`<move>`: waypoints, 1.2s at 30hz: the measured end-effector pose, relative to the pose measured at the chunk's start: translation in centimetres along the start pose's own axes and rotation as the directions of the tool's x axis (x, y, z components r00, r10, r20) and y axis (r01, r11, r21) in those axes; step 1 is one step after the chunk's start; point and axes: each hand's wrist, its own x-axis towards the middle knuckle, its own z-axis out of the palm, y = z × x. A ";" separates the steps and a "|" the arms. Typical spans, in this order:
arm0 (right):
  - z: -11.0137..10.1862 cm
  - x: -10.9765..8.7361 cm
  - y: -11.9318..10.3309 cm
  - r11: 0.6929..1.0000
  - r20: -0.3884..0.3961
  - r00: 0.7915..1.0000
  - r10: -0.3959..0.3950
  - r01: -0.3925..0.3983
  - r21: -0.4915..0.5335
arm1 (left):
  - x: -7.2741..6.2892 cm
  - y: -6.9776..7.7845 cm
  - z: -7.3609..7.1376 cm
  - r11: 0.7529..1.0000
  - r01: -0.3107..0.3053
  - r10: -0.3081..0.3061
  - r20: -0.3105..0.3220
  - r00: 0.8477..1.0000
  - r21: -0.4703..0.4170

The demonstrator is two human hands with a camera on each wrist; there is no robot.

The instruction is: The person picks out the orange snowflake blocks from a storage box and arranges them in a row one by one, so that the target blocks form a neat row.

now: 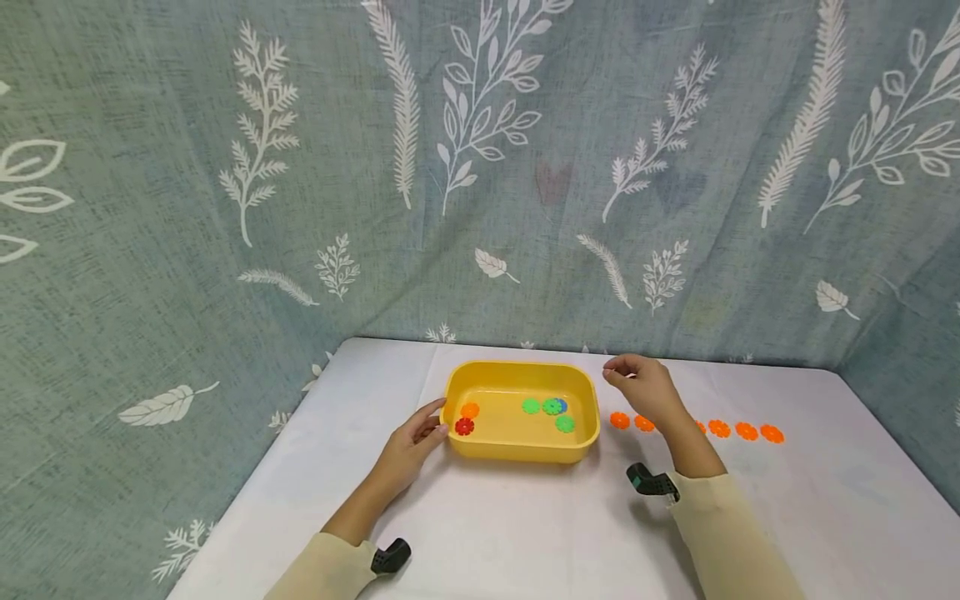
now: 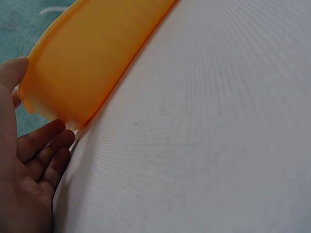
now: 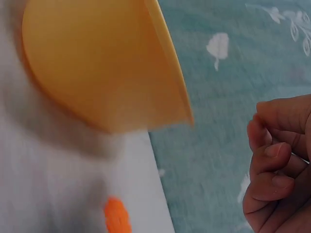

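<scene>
A yellow plastic tray (image 1: 517, 452) stands on the white table. My left hand (image 1: 411, 450) holds its left end, with fingertips at the rim and against the outer wall. Inside the tray lie an orange flower-shaped piece (image 1: 470, 410), a red one (image 1: 464, 427), three green ones (image 1: 566, 424) and a blue one (image 1: 562, 406) partly under a green one. My right hand (image 1: 647, 388) hovers beyond the tray's right end, fingers curled, thumb and index tips together. Nothing shows between them in the right wrist view, where the hand (image 3: 279, 165) is apart from the tray.
A row of several orange flower-shaped pieces (image 1: 719, 428) runs along the table (image 1: 525, 533) right of the tray, partly hidden by the right wrist. A green-grey leaf-patterned curtain (image 1: 337, 167) hangs behind the table. Dark wrist devices (image 1: 392, 556) sit at both cuffs.
</scene>
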 end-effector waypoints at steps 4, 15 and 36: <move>2.4 0.3 -1.9 0.997 0.050 0.996 -0.073 0.073 0.000 | 0.0 -0.2 0.0 1.000 0.001 -0.001 0.002 1.000 0.003; 8.6 0.8 -5.8 0.990 0.213 0.967 -0.139 0.140 0.013 | -0.3 0.1 0.1 1.000 0.015 -0.015 -0.002 1.000 -0.003; 15.4 2.0 -9.6 0.966 0.378 0.913 -0.152 0.218 -0.139 | 0.0 -0.1 0.1 1.000 -0.012 0.012 0.003 1.000 -0.015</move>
